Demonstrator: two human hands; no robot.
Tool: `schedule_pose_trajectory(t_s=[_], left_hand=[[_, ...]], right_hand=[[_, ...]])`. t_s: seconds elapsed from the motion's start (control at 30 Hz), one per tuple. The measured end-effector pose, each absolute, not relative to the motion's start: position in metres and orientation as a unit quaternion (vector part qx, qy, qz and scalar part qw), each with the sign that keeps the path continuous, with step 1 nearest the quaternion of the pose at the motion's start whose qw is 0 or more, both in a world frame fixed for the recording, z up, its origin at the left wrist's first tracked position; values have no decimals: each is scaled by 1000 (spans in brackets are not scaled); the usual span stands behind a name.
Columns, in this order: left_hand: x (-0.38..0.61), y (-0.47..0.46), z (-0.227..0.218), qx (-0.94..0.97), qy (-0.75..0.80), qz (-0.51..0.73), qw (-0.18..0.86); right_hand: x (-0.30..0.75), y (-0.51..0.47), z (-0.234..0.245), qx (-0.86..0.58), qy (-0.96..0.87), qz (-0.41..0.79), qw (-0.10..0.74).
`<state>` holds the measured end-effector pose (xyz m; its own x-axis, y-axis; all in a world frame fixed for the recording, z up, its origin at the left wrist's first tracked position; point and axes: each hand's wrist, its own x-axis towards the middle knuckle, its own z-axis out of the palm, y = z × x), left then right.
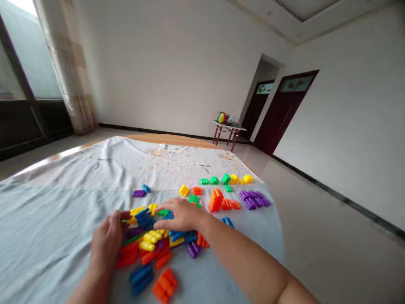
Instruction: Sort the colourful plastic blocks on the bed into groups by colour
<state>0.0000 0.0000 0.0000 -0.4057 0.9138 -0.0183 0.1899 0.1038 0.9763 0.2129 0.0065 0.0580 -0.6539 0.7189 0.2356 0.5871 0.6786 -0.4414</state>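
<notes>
A mixed pile of plastic building blocks (pixel 152 240) in blue, yellow, orange, purple and green lies on the cloth before me. My left hand (pixel 107 238) rests at the pile's left edge, fingers loosely bent beside the yellow blocks (pixel 137 211) and apart from the thumb. Over the pile's upper right reaches my right hand (pixel 183 215), thumb and fingers spread above the blue blocks (pixel 145 218) and a green one (pixel 163 213). I see nothing gripped in either hand, though some fingertips are partly hidden. Nearest me lie a loose blue block (pixel 141 278) and an orange block (pixel 165 286).
Blocks grouped by colour stand to the right: green (pixel 214 180), yellow (pixel 248 179), orange (pixel 216 200) and purple (pixel 255 199). Small purple (pixel 138 193) and blue (pixel 146 188) blocks lie beyond the pile. A wrinkled cloth (pixel 79 198) covers the round table; a small side table (pixel 230 126) stands farther off.
</notes>
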Motion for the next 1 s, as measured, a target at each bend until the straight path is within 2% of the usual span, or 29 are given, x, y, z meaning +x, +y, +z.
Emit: schedule_pose_trajectory(t_s=[0.07,0.17,0.37,0.7,0.83,0.93,1.0], left_hand=[[-2,-1,0,428,658,518,338],[-5,-2,1,457,663,508,307],[-7,-2,-1,501,684,469,247],[-8,0,-1,509,704,439,229],[-10,3,-6,500,703,446,238],[-12,5,-10,496,707,444,238],[-14,6,-12,498,715,437,222]], right_hand=[[220,29,60,-513,-827,122,194],[231,57,56,-646,-738,90,171],[234,84,34,-730,-663,123,114],[205,48,35,-571,-797,185,71],[206,18,43,-523,-824,156,154],[217,-11,46,-521,-814,111,233],[227,-29,43,-531,-802,91,257]])
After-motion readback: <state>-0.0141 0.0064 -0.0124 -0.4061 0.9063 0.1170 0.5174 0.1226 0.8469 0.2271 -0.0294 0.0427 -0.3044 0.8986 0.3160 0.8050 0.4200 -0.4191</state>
